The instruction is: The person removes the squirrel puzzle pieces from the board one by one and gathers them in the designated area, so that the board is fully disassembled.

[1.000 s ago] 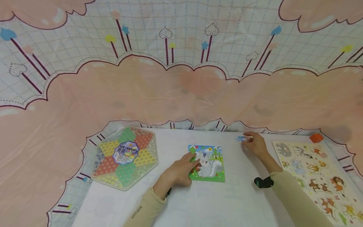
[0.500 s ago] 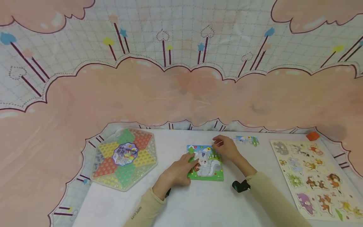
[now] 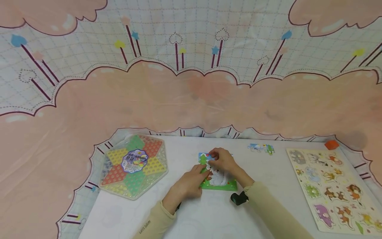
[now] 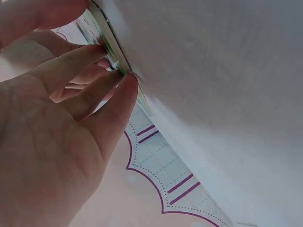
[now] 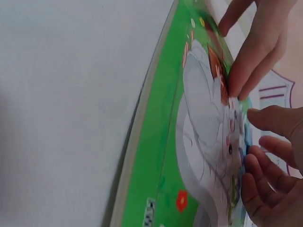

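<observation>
A square squirrel jigsaw puzzle [image 3: 221,183] with a green lower border lies at mid table. My left hand [image 3: 190,182] rests at its left side, fingertips on the picture; in the left wrist view, fingers [image 4: 118,101] touch the board's edge. My right hand [image 3: 224,161] is over the puzzle's upper part and hides some of the squirrel. Its thumb and fingers [image 5: 272,118] are bent, with a gap between them, and the tips meet the picture near the squirrel's head in the right wrist view. No loose piece shows between them.
Loose joined jigsaw pieces [image 3: 261,148] lie at the back right. A hexagonal Chinese checkers board [image 3: 134,167] stands left. On the right are an animal peg puzzle [image 3: 328,189] and an orange block [image 3: 331,144]. A patterned cloth [image 3: 191,99] hangs behind the table.
My right hand has left the loose pieces at the back right and moved left, past the puzzle's upper right corner, onto the picture. My left hand has stayed at the puzzle's left side.
</observation>
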A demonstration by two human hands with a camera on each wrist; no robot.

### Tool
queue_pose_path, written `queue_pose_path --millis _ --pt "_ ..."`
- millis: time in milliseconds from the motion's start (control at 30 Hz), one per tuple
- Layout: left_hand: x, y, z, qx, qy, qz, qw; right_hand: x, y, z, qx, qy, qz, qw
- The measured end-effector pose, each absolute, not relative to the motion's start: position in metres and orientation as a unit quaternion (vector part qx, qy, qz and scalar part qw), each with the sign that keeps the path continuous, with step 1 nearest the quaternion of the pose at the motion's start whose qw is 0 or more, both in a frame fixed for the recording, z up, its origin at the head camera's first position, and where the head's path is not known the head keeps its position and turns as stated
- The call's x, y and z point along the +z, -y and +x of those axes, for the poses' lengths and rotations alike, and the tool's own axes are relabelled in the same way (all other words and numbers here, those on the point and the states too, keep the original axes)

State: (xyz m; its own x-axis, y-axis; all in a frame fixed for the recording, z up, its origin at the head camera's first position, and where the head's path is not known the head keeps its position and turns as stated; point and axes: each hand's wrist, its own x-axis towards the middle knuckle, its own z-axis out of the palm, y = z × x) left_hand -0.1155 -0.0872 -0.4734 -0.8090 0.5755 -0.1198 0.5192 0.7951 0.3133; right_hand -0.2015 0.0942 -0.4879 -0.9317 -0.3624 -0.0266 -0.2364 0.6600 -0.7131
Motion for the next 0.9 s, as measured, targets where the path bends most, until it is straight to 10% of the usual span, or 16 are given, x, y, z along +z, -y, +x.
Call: queue_pose_path --millis 900 --pt "-0.474 0.087 -0.114 0.098 -0.943 0.309 0.077 -0.49 -0.065 -0.194 -0.4 -0.914 -0.055 0.033"
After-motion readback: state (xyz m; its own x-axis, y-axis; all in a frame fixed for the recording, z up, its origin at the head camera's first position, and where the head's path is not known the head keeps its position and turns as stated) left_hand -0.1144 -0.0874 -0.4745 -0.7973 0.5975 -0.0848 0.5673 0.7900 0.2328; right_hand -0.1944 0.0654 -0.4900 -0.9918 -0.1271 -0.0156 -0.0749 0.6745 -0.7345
